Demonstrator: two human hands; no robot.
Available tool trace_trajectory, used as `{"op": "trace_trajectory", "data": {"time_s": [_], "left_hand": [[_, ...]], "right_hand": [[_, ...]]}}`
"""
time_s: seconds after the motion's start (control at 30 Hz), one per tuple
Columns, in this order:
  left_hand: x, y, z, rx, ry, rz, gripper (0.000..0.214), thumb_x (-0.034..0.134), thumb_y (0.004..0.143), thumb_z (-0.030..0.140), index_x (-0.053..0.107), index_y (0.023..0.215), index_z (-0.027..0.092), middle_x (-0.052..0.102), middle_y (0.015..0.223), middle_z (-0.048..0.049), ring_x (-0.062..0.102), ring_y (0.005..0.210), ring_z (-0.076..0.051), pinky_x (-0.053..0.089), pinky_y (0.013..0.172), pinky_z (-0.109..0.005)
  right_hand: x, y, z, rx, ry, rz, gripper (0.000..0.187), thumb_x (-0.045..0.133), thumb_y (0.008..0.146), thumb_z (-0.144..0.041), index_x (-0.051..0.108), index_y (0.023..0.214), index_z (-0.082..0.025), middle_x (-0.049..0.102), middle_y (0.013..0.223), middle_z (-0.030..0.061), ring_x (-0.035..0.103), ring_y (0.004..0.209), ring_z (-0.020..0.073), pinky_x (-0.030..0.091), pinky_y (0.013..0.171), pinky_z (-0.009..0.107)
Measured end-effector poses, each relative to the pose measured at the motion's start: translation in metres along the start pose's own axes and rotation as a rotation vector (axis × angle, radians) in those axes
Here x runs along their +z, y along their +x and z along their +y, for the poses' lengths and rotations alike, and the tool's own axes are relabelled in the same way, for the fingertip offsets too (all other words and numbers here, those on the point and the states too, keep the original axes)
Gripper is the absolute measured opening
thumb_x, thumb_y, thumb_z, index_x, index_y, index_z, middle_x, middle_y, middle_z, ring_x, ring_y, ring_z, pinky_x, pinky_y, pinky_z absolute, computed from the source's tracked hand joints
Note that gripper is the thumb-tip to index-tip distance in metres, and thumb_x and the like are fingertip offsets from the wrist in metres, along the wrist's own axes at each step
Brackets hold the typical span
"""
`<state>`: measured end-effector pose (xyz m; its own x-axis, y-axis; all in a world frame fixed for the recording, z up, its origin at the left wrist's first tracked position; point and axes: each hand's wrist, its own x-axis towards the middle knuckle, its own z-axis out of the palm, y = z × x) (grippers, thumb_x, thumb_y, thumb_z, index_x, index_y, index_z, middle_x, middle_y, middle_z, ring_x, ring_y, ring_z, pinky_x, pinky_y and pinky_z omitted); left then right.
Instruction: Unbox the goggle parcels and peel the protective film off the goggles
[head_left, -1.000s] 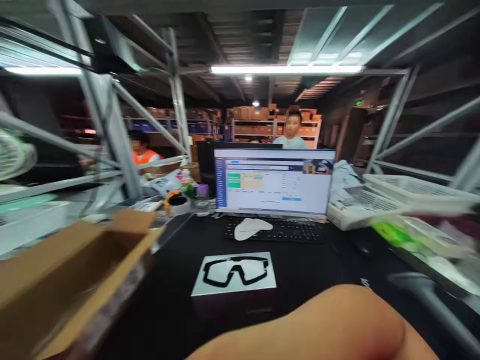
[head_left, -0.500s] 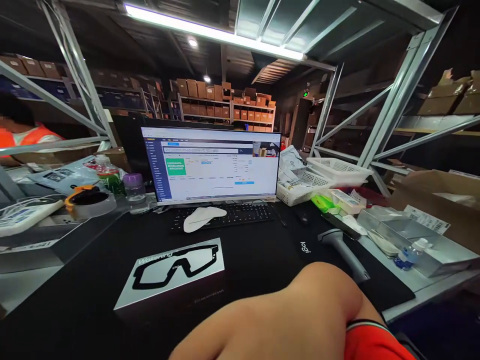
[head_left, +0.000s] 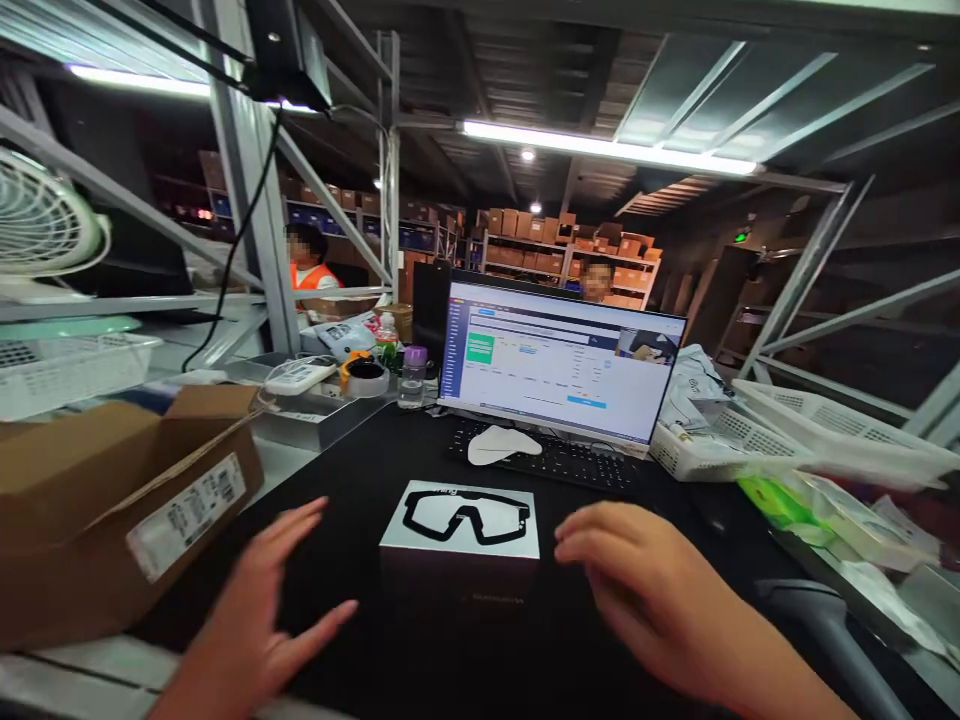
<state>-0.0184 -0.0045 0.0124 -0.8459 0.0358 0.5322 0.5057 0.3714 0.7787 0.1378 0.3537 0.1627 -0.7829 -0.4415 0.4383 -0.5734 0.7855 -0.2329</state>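
Observation:
A white-topped box (head_left: 470,520) printed with black goggle-like eyewear lies on the black desk mat, with dark sides. To its left is my left hand (head_left: 259,610), thumb and fingers spread, holding nothing and apart from the box. My right hand (head_left: 637,575) hovers just off the box's right side, its fingers loosely bent and no object visible in it. A white flat pad-like piece (head_left: 502,445) rests on the black keyboard (head_left: 592,468) behind the box. Near my right forearm lies a grey barcode scanner (head_left: 825,620).
A lit monitor (head_left: 555,365) stands at the back. On the left are an open cardboard box (head_left: 97,530), a tape roll (head_left: 366,375) and a purple-capped bottle (head_left: 412,378). White baskets (head_left: 727,440) holding packages sit right. Two other people appear beyond the shelving.
My view has swung left. My left hand has come into view, and my right hand has drawn back from across the foreground to the box's right side. The box now faces me more squarely.

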Motion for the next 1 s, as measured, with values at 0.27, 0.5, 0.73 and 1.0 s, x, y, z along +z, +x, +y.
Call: {"op": "trace_trajectory", "data": {"time_s": [0.27, 0.5, 0.73, 1.0], "left_hand": [[0.048, 0.059, -0.025, -0.020, 0.025, -0.767, 0.094, 0.087, 0.054, 0.039, 0.048, 0.137, 0.019, 0.058, 0.139, -0.0152, 0.052, 0.132, -0.038, 0.034, 0.115, -0.052], [0.070, 0.068, 0.039, 0.096, -0.041, -0.589, 0.087, 0.087, 0.050, 0.039, 0.047, 0.126, 0.023, 0.057, 0.130, -0.0092, 0.055, 0.122, -0.032, 0.043, 0.107, -0.045], [0.095, 0.040, 0.112, 0.497, 0.024, -0.405, 0.106, 0.077, 0.055, 0.018, 0.025, 0.147, 0.031, 0.040, 0.142, -0.0107, 0.048, 0.130, -0.031, 0.043, 0.112, -0.047], [0.123, 0.021, 0.081, 0.604, 0.108, -0.139, 0.096, 0.075, 0.069, 0.025, 0.023, 0.150, 0.020, 0.042, 0.141, -0.0204, 0.050, 0.130, -0.037, 0.050, 0.104, -0.056]], "right_hand": [[0.078, 0.016, 0.104, 0.333, 0.250, -0.256, 0.114, 0.085, 0.067, -0.043, 0.021, 0.158, -0.023, 0.023, 0.163, 0.0141, 0.027, 0.148, 0.0311, 0.025, 0.122, 0.047], [0.101, 0.021, 0.129, 0.369, 0.283, -0.342, 0.138, 0.089, 0.053, -0.030, 0.003, 0.161, -0.018, 0.015, 0.166, 0.0167, 0.017, 0.152, 0.0336, 0.011, 0.124, 0.048], [0.107, 0.018, 0.126, 0.272, 0.300, -0.070, 0.124, 0.082, 0.059, -0.023, 0.009, 0.160, -0.019, 0.023, 0.162, 0.0181, 0.022, 0.150, 0.0345, 0.017, 0.122, 0.052], [0.075, 0.014, 0.076, 0.224, 0.260, -0.030, 0.129, 0.082, 0.059, -0.016, 0.002, 0.159, -0.031, 0.005, 0.166, 0.0113, 0.014, 0.153, 0.0316, 0.022, 0.123, 0.049]]}}
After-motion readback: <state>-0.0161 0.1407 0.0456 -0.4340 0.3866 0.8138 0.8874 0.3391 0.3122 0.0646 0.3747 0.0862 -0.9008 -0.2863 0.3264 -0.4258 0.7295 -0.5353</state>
